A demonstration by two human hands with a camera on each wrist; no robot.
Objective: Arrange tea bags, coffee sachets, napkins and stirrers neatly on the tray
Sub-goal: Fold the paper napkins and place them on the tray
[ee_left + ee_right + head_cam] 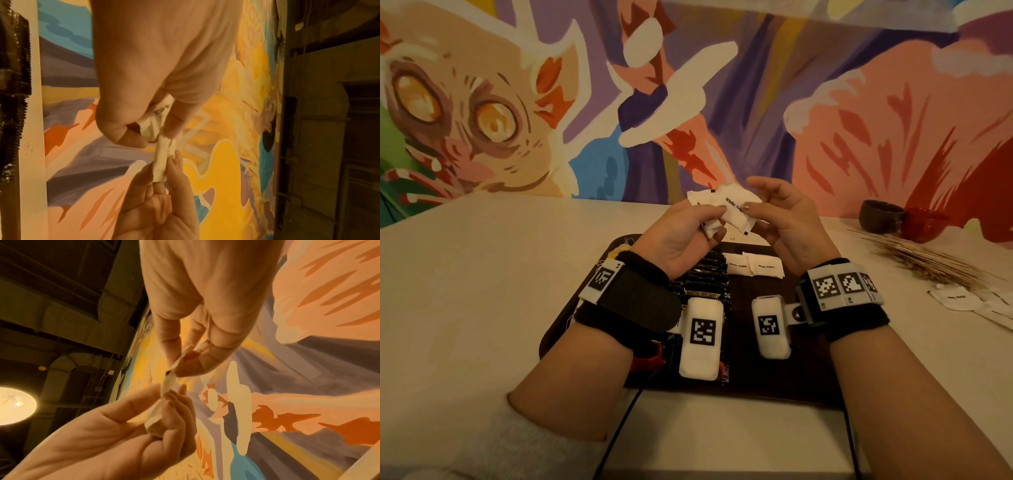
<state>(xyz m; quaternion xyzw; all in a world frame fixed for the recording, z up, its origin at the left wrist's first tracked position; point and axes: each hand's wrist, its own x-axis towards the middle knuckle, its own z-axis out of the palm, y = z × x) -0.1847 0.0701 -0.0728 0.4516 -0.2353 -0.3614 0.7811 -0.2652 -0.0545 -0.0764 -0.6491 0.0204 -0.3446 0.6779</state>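
Tray (784, 373): dark sachets (707, 277), white sachets (755, 265)

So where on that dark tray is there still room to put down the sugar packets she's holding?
The tray shows bare dark surface on its right half, below the two white sugar sachets already lying there. Its left half is crowded with a row of dark coffee sachets. Both the left hand and right hand hold the sugar packets above the tray's far edge.

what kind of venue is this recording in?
Probably a café or similar hospitality space: a painted mural fills the wall, cups stand on the table, and white sugar sachets lie on a serving tray.
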